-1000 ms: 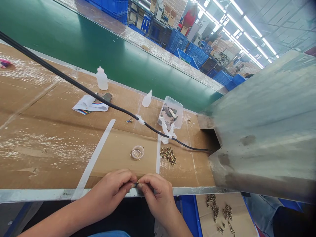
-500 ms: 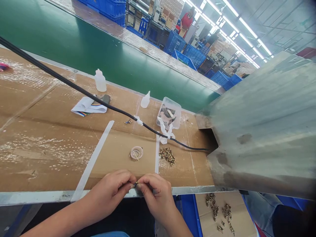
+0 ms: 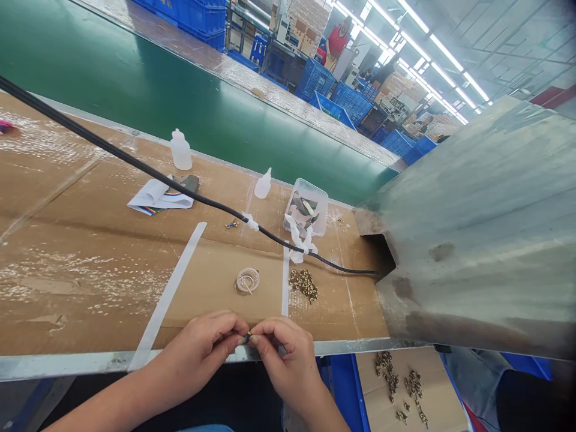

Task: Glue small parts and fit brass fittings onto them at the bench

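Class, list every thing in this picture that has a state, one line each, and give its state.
Left hand: pinching a small dark part.
Right hand: pinching the same part.
Black cable: lying across the cardboard, wrapped with white tape.
Plastic tub: open, holding scraps.
Squeeze bottle: upright.
Small metal pieces: heaped loose.

Free route from the right hand (image 3: 288, 360): cardboard work surface (image 3: 216, 282) between white tape strips (image 3: 167, 297), lower centre. Obstacles: black cable (image 3: 148, 174) crossing mid-frame, sheet-metal hood (image 3: 472, 240) at right.

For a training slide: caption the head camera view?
Left hand and right hand pinch a tiny part at a cardboard-covered bench, near a heap of small metal parts.
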`<action>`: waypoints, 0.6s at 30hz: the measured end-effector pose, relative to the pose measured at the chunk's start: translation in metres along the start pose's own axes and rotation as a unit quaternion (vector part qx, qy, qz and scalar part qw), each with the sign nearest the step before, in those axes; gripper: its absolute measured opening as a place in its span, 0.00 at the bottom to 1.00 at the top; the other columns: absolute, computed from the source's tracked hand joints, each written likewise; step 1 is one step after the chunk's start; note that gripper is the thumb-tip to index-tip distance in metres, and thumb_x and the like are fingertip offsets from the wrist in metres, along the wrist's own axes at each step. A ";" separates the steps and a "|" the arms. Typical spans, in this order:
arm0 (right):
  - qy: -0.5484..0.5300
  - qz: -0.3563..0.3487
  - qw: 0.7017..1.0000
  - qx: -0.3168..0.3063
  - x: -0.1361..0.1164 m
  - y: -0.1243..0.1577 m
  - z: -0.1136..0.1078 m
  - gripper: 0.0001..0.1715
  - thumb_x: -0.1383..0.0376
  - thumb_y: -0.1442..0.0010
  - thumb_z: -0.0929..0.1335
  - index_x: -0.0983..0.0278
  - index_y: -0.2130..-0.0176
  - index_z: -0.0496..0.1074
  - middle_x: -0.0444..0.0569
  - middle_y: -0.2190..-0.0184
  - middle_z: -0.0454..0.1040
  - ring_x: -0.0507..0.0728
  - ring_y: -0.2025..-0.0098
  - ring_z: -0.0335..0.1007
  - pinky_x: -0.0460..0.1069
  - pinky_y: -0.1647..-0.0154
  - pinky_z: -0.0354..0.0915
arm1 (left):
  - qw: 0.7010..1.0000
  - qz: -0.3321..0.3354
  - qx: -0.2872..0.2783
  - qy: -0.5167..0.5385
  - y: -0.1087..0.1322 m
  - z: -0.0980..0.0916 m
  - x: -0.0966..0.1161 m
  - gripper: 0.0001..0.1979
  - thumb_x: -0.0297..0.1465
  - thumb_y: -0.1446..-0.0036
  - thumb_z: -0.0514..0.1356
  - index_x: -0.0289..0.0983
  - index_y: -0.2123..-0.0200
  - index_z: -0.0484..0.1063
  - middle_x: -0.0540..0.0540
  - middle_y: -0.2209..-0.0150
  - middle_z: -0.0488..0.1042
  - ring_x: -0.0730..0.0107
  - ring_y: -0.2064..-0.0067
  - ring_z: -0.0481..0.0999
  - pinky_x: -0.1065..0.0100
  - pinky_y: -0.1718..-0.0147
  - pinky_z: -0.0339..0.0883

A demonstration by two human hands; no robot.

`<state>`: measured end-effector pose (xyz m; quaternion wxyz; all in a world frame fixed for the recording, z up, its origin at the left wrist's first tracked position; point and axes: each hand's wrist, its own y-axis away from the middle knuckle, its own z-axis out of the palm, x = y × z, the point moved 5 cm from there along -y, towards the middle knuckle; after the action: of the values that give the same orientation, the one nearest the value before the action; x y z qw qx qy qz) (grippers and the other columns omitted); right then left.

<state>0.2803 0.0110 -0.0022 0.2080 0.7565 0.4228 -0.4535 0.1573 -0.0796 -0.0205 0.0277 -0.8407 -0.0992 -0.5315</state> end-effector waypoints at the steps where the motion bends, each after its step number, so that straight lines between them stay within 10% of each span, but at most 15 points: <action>1: -0.002 0.001 1.000 0.003 0.000 0.000 0.000 0.06 0.69 0.39 0.68 0.61 0.66 0.76 0.44 0.70 0.77 0.52 0.68 0.72 0.43 0.66 0.65 | 1.000 -0.004 -0.001 0.005 0.000 -0.001 0.000 0.11 0.29 0.38 0.50 0.39 0.68 0.71 0.51 0.71 0.74 0.70 0.69 0.73 0.72 0.69 0.65; 18: -0.034 0.035 0.998 0.041 0.005 0.007 0.005 0.05 0.66 0.39 0.68 0.62 0.66 0.75 0.46 0.71 0.76 0.53 0.68 0.72 0.44 0.68 0.66 | 0.995 -0.025 0.056 0.074 0.004 -0.001 -0.008 0.08 0.32 0.40 0.56 0.39 0.68 0.74 0.49 0.71 0.77 0.69 0.69 0.76 0.71 0.69 0.69</action>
<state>0.2851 0.0058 -0.0096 0.2066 0.7630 0.3694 -0.4884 0.1538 -0.0850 -0.0270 0.0691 -0.7935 -0.1474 -0.5864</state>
